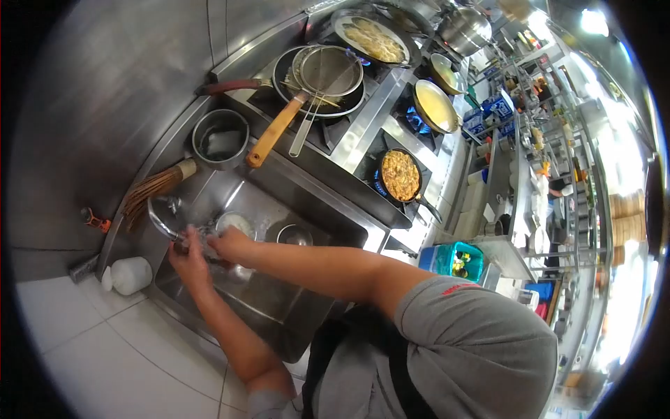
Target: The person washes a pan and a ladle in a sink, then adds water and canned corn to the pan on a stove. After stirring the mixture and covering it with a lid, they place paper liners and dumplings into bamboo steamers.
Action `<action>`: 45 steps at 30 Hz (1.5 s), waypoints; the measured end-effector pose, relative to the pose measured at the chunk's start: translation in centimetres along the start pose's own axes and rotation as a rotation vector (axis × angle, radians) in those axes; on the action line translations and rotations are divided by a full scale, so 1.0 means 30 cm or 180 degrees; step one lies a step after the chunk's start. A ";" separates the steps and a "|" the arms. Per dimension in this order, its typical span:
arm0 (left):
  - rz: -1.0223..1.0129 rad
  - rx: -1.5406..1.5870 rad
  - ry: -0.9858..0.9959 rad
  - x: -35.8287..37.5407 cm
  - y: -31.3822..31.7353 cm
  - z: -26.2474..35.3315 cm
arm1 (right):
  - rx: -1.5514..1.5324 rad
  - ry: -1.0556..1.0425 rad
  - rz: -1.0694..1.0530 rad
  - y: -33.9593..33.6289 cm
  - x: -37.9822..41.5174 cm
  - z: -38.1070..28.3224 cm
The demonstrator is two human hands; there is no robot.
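Note:
Over the steel sink (307, 279), both my hands are close together beside the curved metal faucet (162, 222), with what looks like running water about them. My left hand (188, 264) is the nearer to the faucet, its fingers curled and its thumb raised. My right hand (233, 246) has its fingers bent in toward the left one. What they grip, if anything, is blurred by glare and water. Just beyond my right hand a round bowl with whitish contents (236, 222) sits in the basin. A small metal bowl (294, 236) lies further right in it.
A metal pot (220, 137) and a bristle whisk brush (157, 187) lie along the sink's edge. A wooden-handled strainer (276, 133) rests over a pan. On lit burners stand a skillet of food (400, 176) and a pan of yellow liquid (435, 106). A white container (131, 276) is beside the sink.

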State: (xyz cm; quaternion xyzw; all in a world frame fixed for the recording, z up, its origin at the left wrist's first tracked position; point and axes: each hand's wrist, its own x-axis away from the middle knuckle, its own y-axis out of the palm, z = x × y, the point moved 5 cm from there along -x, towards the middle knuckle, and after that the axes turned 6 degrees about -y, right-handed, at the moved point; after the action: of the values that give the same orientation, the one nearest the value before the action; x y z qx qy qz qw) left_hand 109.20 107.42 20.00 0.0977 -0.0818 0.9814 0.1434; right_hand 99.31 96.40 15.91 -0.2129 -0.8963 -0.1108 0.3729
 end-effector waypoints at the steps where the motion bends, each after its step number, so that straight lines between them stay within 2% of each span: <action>1: 0.0032 -0.0014 0.0040 0.005 -0.008 0.009 | -0.0002 -0.0039 -0.0037 0.010 -0.009 0.004; 2: -0.0133 0.0201 -0.0198 0.011 -0.005 -0.004 | -0.1270 0.0843 -0.0467 0.065 -0.002 0.050; 3: -0.0298 0.0417 -0.0430 0.015 0.000 -0.006 | -0.2249 0.0963 -0.0936 0.122 -0.015 0.053; 4: -0.0145 0.0547 -0.0163 0.085 0.027 0.085 | -0.3143 0.1241 -0.1418 0.177 -0.020 0.055; 5: -0.0106 0.0521 -0.0118 0.117 0.032 0.097 | -0.3132 0.1231 -0.1486 0.212 -0.070 0.079; 7: -0.0139 0.1101 -0.0049 0.179 0.014 0.098 | -0.3509 0.0602 -0.1783 0.266 -0.111 0.047; 9: -0.0127 0.0964 0.0106 0.244 -0.035 0.133 | -0.3188 0.0753 -0.1633 0.283 -0.091 0.031; 12: -0.0354 0.1119 0.0481 0.337 -0.051 0.228 | -0.1910 0.1090 -0.1323 0.264 -0.197 0.144; 14: -0.0565 0.1119 -0.0104 0.380 -0.029 0.266 | -0.1463 0.1190 -0.1940 0.256 -0.278 0.274; 15: -0.0470 0.0608 -0.0233 0.353 -0.007 0.256 | -0.0597 0.0565 -0.1696 0.090 -0.136 0.221; 16: -0.0073 0.0100 -0.0445 0.355 -0.073 0.199 | 0.0651 0.0012 -0.1432 -0.057 0.084 0.185; 17: 0.0291 -0.1049 0.0340 0.311 -0.103 0.160 | 0.1195 -0.0259 -0.1354 -0.124 0.197 0.181; 18: 0.0310 -0.1103 0.0042 0.273 -0.106 0.114 | 0.1505 -0.0462 -0.1313 -0.171 0.295 0.187; 19: 0.0385 -0.0779 0.0398 0.244 -0.084 0.090 | 0.1385 -0.0662 -0.1317 -0.225 0.383 0.220; 20: 0.0116 -0.0694 0.0080 0.135 -0.095 -0.063 | 0.1904 -0.0930 -0.1175 -0.278 0.559 0.144; 22: 0.0102 -0.0096 -0.0560 0.109 -0.032 -0.018 | 0.1793 -0.0593 -0.1196 -0.390 0.670 0.253; 23: 0.0460 -0.0970 0.0378 -0.005 -0.044 -0.065 | 0.1765 -0.0566 -0.1189 -0.462 0.690 0.340; 24: 0.0740 -0.1810 0.1353 -0.094 -0.061 -0.131 | 0.2247 -0.0760 -0.1025 -0.547 0.693 0.442; 25: 0.0891 -0.2105 0.1355 -0.122 -0.067 -0.130 | 0.2703 -0.0916 -0.0794 -0.621 0.723 0.516; 28: -0.0395 -0.1874 0.0739 -0.089 0.039 -0.021 | 0.3375 -0.0147 -0.0087 -0.774 0.936 0.625; 29: -0.0525 -0.2011 0.0463 -0.157 0.041 -0.104 | 0.3483 0.0078 0.0131 -0.813 0.968 0.718; 31: -0.0818 -0.2141 0.1208 -0.123 0.072 -0.076 | 0.3445 0.0038 0.0177 -0.865 1.069 0.771; 32: -0.0945 -0.2812 0.1703 -0.079 0.095 -0.052 | 0.3337 0.0083 0.0285 -0.888 1.085 0.823; 33: -0.1018 -0.3480 0.2203 -0.034 0.105 -0.037 | 0.3027 -0.0142 0.0259 -0.894 1.094 0.871; 35: -0.0590 -0.3489 0.2265 -0.025 0.062 -0.028 | 0.2740 -0.0382 0.0220 -0.951 1.139 0.921; 37: 0.0175 -0.3297 0.1853 0.009 -0.014 -0.050 | 0.2428 -0.0622 0.0191 -0.994 1.216 0.904; 39: -0.0143 -0.4575 0.0685 0.080 -0.090 -0.164 | 0.2160 -0.0840 0.0150 -1.053 1.297 0.907; 41: -0.0967 -0.3582 -0.1400 0.418 -0.094 -0.229 | 0.2086 -0.1566 0.0173 -1.102 1.362 0.921; 42: -0.1096 -0.2974 -0.1703 0.607 -0.044 -0.273 | 0.2188 -0.1715 0.0110 -1.116 1.357 0.959; 43: -0.1261 -0.2668 -0.1587 0.835 0.062 -0.238 | 0.2198 -0.1764 0.0055 -1.123 1.366 0.970; 45: -0.1670 -0.2007 -0.1672 1.233 0.280 -0.216 | 0.2299 -0.2268 0.0406 -1.114 1.396 0.944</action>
State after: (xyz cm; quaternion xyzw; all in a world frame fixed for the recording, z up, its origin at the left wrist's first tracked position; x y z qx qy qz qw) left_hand 70.85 110.51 20.59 0.3112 -0.3811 0.7818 0.3831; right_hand 39.76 89.47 24.80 -0.1493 -0.9341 0.3085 0.1000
